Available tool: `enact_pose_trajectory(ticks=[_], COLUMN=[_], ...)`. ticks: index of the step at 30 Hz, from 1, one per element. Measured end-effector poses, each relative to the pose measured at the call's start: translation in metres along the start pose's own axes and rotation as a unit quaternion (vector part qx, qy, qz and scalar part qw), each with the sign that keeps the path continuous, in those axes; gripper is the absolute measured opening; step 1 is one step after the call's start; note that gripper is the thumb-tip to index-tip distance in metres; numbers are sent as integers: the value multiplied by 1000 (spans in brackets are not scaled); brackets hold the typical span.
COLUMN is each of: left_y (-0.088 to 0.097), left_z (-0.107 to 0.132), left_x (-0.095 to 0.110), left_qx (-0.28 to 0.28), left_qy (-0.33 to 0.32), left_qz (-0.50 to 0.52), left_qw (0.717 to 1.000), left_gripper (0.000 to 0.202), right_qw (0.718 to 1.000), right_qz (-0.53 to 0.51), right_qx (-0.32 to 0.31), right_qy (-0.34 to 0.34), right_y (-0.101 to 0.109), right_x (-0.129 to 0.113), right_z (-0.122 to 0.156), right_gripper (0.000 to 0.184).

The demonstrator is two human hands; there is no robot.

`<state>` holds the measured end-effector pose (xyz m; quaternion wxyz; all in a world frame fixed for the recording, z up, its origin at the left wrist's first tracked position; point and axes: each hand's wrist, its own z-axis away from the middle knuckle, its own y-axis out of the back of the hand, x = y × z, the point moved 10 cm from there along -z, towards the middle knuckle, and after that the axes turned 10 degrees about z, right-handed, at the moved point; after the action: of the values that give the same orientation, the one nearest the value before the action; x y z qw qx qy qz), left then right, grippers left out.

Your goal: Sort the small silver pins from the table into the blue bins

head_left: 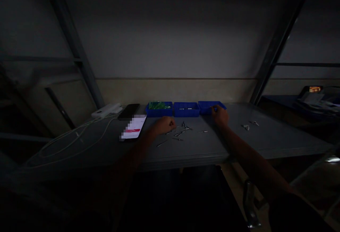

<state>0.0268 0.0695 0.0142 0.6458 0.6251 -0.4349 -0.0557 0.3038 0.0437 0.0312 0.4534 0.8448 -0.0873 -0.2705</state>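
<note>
Several slim silvery metal pins [183, 129], thicker at one end, lie scattered on the grey table. My left hand [165, 124] rests beside their left side with its fingers curled closed; whatever it may hold is hidden. Over the front edge of the right blue bin [205, 111] is my right hand [220, 115], thumb and fingers pinched together. It is too dark to make out anything between them. The middle blue bin [186, 113] contains a few shiny metal pieces. Green packets [156, 105] fill the left blue bin [159, 113].
Left of the bins lie a lit phone [134, 127], a dark phone-like slab [129, 111] and a white power strip [106, 110] with pale cables [99, 138]. Two small white-and-silver pieces [245, 127] lie at right. A wall stands behind the table [271, 136], between metal posts.
</note>
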Motion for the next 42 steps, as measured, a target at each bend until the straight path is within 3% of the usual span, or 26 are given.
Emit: enact_pose_trajectory(ticks=[8, 16, 28, 42], left_y=[13, 16, 21, 29], left_z=[1, 2, 7, 7], left_x=[2, 3, 15, 22], left_qx=[66, 84, 96, 136], left_qy=[-14, -21, -36, -72], left_qz=[15, 39, 79, 72], left_qw=[998, 995, 992, 985], left_gripper=[18, 17, 16, 19], right_qw=[1000, 999, 998, 998], right_qz=[-4, 9, 22, 21], right_qx=[5, -22, -14, -36], right_qy=[7, 35, 62, 53], right_y=[2, -6, -4, -5], right_x=[-1, -11, -17, -17], right_z=[-1, -3, 1, 5], right_gripper=[39, 48, 45, 43])
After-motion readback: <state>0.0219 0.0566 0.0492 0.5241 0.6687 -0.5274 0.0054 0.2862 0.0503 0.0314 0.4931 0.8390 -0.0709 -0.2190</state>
